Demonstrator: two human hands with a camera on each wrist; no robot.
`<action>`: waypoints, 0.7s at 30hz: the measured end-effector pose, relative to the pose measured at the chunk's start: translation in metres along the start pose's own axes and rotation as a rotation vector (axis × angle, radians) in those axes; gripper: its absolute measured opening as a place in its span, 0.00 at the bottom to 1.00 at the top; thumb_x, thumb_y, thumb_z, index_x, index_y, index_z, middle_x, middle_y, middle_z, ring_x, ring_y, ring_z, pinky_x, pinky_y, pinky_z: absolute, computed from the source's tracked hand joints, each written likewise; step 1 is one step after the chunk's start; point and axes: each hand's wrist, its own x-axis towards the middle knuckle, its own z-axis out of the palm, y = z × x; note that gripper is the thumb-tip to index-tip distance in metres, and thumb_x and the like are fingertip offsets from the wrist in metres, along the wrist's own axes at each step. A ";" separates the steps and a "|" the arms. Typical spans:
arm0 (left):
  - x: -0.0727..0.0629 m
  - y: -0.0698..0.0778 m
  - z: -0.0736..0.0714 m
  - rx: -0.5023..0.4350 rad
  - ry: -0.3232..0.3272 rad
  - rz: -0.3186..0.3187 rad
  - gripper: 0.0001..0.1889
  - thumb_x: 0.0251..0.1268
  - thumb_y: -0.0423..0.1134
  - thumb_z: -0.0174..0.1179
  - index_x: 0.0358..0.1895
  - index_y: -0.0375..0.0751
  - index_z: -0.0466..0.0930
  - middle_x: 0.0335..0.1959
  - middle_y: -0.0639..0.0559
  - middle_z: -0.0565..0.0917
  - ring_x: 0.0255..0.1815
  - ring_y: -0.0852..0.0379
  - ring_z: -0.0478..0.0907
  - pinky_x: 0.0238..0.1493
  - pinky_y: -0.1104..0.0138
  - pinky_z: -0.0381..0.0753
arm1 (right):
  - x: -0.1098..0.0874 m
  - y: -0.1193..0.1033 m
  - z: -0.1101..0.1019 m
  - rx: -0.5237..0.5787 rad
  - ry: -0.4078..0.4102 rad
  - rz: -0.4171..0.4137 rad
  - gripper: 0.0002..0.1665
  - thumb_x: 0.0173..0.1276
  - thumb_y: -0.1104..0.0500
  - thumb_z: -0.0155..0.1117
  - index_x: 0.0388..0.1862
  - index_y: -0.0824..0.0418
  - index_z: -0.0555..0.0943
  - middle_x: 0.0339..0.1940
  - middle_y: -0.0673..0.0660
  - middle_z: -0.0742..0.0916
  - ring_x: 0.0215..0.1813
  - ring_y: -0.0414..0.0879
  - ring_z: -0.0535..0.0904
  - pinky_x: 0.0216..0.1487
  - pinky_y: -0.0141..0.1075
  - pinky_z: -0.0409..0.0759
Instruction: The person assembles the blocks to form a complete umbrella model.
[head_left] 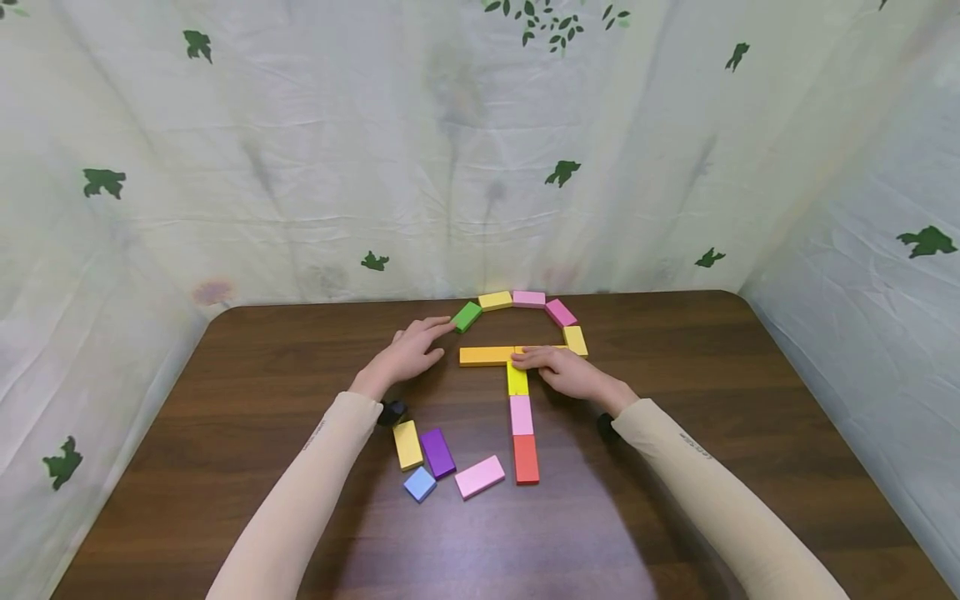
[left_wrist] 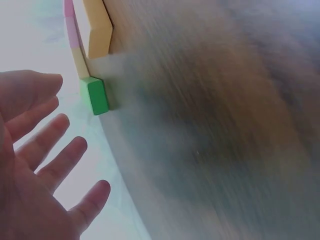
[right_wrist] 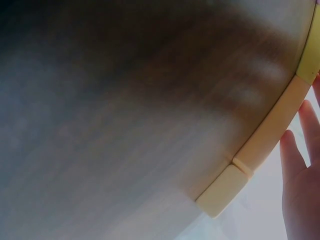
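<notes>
My left hand (head_left: 411, 350), its fingers spread and fairly straight, reaches to the green block (head_left: 467, 317) at the left end of a curved row. The left wrist view shows the green block (left_wrist: 95, 95) beyond the fingers, with nothing in the palm; contact cannot be told. Over the junction of the right orange block (head_left: 551, 348) and the bright yellow block (head_left: 517, 379), my right hand (head_left: 570, 372) lies with extended fingers. Its fingers (right_wrist: 292, 155) are beside the orange block (right_wrist: 272, 127) in the right wrist view.
The arc continues through a yellow block (head_left: 495, 301), two pink ones and a pale yellow block (head_left: 575, 340). A left orange block (head_left: 483, 357) extends the crossbar. Pink (head_left: 521, 415) and red (head_left: 527, 459) blocks form the stem. Loose purple (head_left: 438, 452) and blue (head_left: 420, 484) blocks lie nearby.
</notes>
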 end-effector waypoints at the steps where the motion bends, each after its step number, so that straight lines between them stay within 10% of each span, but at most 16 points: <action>1: -0.004 0.001 -0.001 -0.008 0.002 0.004 0.26 0.70 0.33 0.52 0.71 0.37 0.63 0.72 0.41 0.60 0.69 0.40 0.57 0.60 0.35 0.55 | 0.000 0.000 0.000 0.002 -0.001 0.003 0.25 0.67 0.74 0.46 0.61 0.65 0.77 0.62 0.60 0.79 0.68 0.54 0.67 0.66 0.47 0.64; 21: -0.071 0.023 0.001 -0.013 0.085 0.172 0.28 0.65 0.35 0.60 0.68 0.37 0.67 0.69 0.43 0.65 0.67 0.44 0.62 0.57 0.43 0.62 | -0.001 0.001 0.001 0.004 0.000 0.010 0.26 0.67 0.74 0.46 0.61 0.65 0.77 0.62 0.60 0.78 0.68 0.53 0.67 0.66 0.47 0.64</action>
